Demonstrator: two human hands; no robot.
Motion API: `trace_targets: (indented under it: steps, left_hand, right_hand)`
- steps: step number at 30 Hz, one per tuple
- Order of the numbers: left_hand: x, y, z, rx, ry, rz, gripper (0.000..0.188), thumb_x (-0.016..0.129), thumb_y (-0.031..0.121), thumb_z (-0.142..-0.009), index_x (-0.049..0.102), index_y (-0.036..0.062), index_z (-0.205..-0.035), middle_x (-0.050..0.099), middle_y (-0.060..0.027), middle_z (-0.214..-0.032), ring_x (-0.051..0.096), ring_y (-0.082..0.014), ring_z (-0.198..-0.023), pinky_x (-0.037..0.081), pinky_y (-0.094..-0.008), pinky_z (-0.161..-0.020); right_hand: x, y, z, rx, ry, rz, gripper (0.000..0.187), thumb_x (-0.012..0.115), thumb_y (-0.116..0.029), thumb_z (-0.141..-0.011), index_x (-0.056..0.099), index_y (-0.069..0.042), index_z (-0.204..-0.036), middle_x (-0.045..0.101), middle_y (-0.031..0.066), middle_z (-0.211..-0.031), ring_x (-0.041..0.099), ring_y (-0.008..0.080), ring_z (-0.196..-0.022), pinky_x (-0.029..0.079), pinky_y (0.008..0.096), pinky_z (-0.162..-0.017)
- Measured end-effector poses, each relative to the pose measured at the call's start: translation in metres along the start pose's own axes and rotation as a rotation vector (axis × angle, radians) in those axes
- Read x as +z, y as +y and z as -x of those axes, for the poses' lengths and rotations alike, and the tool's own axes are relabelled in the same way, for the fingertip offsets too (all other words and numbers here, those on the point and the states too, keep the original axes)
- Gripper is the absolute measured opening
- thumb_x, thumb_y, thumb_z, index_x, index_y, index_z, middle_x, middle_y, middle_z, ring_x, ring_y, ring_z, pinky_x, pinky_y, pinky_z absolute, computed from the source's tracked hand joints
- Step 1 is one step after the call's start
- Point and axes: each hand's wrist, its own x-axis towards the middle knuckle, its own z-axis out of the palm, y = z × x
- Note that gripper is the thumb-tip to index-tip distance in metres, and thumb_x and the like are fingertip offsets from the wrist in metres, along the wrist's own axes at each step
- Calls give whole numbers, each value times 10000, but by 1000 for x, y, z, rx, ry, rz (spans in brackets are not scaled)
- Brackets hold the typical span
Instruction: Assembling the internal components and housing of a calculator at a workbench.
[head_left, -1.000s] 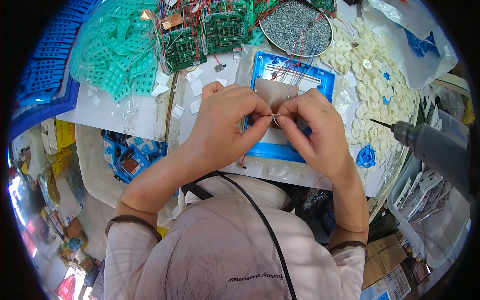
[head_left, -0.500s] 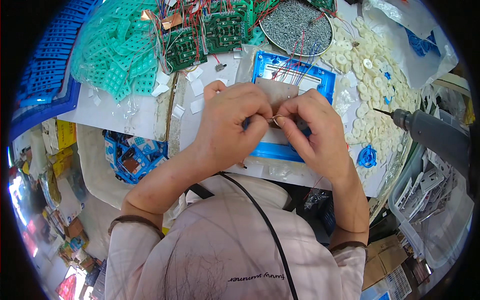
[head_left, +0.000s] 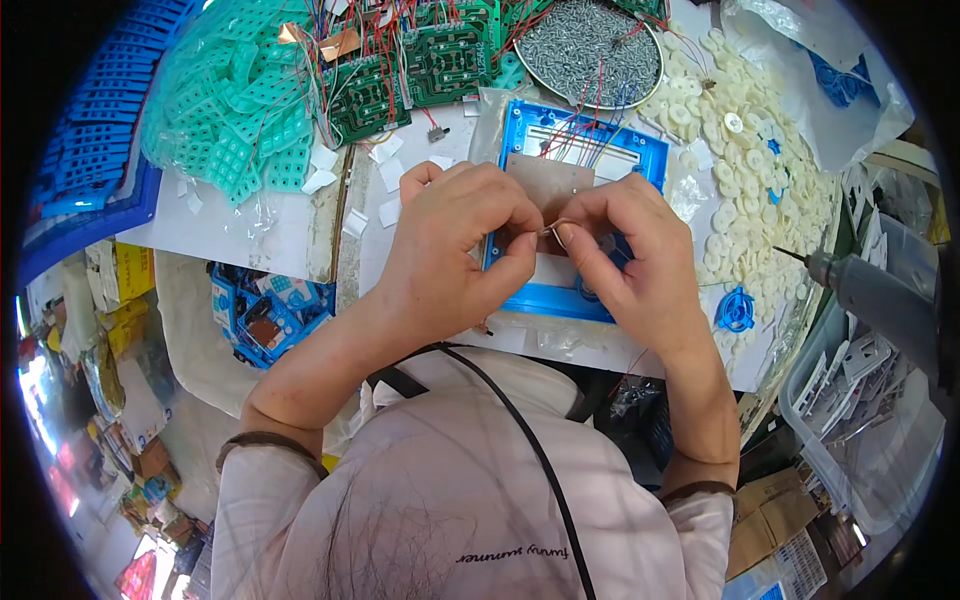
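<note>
My left hand (head_left: 462, 232) and my right hand (head_left: 637, 262) meet over a blue plastic housing (head_left: 655, 165), fingertips nearly touching. Both pinch a short, thin wire (head_left: 550, 231), light in colour; its ends are partly hidden by the fingers. Beneath the fingers a flat brown board (head_left: 548, 183) lies across the housing's middle. Red, blue and white wires run up from the housing's far part. My hands cover much of its near half.
Green circuit boards (head_left: 450, 62) with wires lie at the back, beside teal rubber keypads (head_left: 245, 110). A round tray of screws (head_left: 590, 50) stands behind the housing. White plastic discs (head_left: 745, 190) spread rightward, near a grey electric screwdriver (head_left: 870, 290). Blue assemblies (head_left: 265, 310) fill a bin at left.
My fingertips have drawn slightly apart, and more of the thin wire shows between them. The electric screwdriver at right has swung a little down and rightward.
</note>
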Motion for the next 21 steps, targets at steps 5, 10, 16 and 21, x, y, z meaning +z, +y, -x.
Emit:
trace_targets:
  steps: [5,10,16,21]
  left_hand:
    - [6,1,0,-30,34,199,108,696,78,-779,622,131,-837,600,18,-805,581,-173,-761,287,-393,-816]
    - [1,8,-1,49,4,0,107,707,17,-804,659,88,-867,652,-20,-907,609,-172,-815,353,-344,-835]
    - [7,4,1,126,45,86,121,685,-16,-828,665,45,-930,634,-46,-860,606,-158,-730,430,-301,-640]
    - [-6,7,-5,-412,-242,435,98,641,33,-907,666,12,-999,638,-42,-812,592,-93,-586,451,-255,-510]
  right_hand:
    - [4,-5,7,-222,111,180,197,744,-38,-776,672,-62,-958,661,71,-880,587,281,-780,483,377,-679]
    - [-3,-15,8,-51,-4,-16,227,764,0,-748,682,-44,-955,669,80,-900,624,265,-808,509,363,-693]
    - [2,-8,15,-76,20,45,214,766,-12,-743,682,-55,-936,688,65,-934,631,265,-779,514,354,-640]
    - [4,-4,14,-292,39,190,250,783,-60,-682,691,-63,-914,683,46,-939,623,241,-776,519,328,-619]
